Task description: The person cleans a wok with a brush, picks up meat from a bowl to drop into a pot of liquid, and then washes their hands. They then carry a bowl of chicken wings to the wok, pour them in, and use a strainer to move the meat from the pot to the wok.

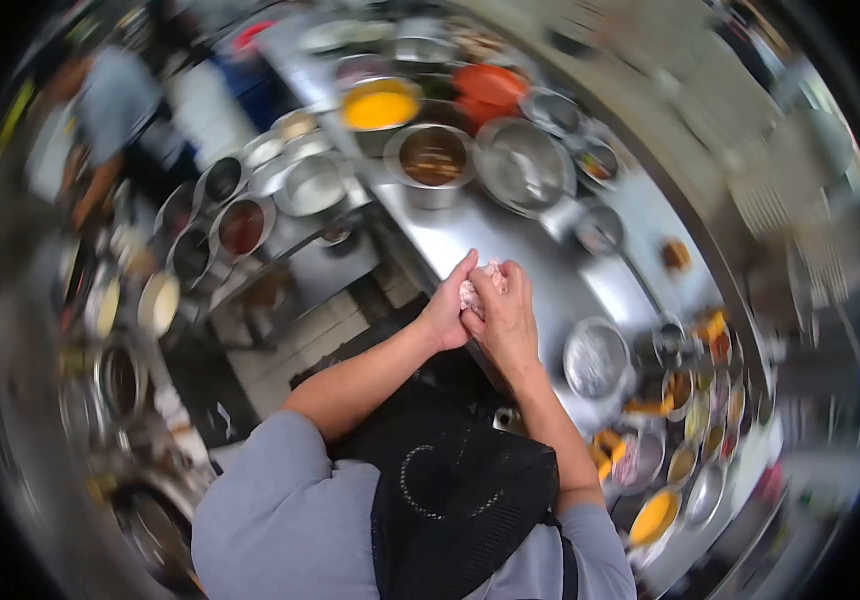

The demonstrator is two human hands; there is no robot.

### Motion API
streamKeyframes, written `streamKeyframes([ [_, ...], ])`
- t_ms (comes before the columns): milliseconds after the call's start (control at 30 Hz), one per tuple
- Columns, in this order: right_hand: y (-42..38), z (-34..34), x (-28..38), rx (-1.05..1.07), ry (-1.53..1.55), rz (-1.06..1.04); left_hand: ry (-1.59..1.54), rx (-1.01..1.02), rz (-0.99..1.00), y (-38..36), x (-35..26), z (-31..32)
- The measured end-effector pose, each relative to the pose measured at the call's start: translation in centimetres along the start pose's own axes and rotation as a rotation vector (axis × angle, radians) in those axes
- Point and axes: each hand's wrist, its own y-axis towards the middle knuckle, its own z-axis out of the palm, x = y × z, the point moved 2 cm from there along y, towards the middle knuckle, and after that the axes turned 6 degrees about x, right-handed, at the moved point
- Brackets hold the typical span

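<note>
Between my two hands is a pale pink-white, crumbly-looking lump (472, 296), perhaps raw minced meat; its exact kind I cannot make out. My left hand (445, 314) cups it from the left, with the thumb side upward. The fingers of my right hand (512, 322) curl over it from the right, hiding much of the lump. Both hands are closed around it, held above the near edge of the steel counter (535, 265). Closest to them on the counter are a shallow metal bowl (596, 358) and a large steel basin (522, 165).
A pot of brown liquid (434, 158) and a bowl of yellow liquid (380, 104) stand farther along the counter. Several small ingredient bowls line the right, including an orange-yellow one (655, 517). A pot of dark red sauce (243, 226) sits left, near another person (122, 110).
</note>
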Motion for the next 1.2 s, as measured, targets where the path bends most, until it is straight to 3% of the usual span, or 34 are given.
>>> streamKeyframes([
  [133, 3.6, 8.5, 8.6, 0.294, 0.036, -0.316, -0.106, -0.133, 0.452, -9.8, -5.9, -5.1],
  [267, 4.1, 15.5, 18.7, 0.395, 0.13, -0.743, -0.15, -0.204, 0.916, -21.5, -10.2, -10.1],
  [367, 2.6, 18.7, 27.5, 0.525, 0.119, -0.957, -0.19, -0.277, 1.158, -31.7, -11.6, -10.2],
  [467, 1.0, 21.9, 36.0, 0.391, 0.187, -1.197, -0.12, -0.081, 1.343, -40.4, -12.2, -9.5],
  [533, 0.0, 23.7, 40.9, 0.342, 0.207, -1.326, -0.165, -0.074, 1.427, -45.0, -12.3, -9.9],
  [600, -0.9, 25.8, 45.3, 0.278, 0.473, -1.491, -0.206, -0.073, 1.493, -49.7, -12.6, -10.3],
  [633, -1.7, 26.6, 47.6, 0.345, 0.633, -1.51, -0.191, -0.092, 1.538, -51.8, -12.9, -10.4],
  [767, -4.8, 29.0, 55.6, 0.431, 0.695, -1.611, -0.113, -0.16, 1.762, -59.9, -14.0, -10.2],
  [1000, -9.1, 34.4, 66.1, 0.417, 0.975, -1.707, 0.014, -0.308, 1.87, -71.1, -13.9, -5.2],
  [1100, -10.4, 36.2, 68.4, 0.471, 1.068, -1.729, -0.024, -0.36, 1.883, -73.2, -14.0, -6.6],
  [1200, -10.6, 38.9, 69.0, 0.522, 1.232, -1.71, -0.104, -0.508, 1.912, -75.2, -14.3, -12.0],
])
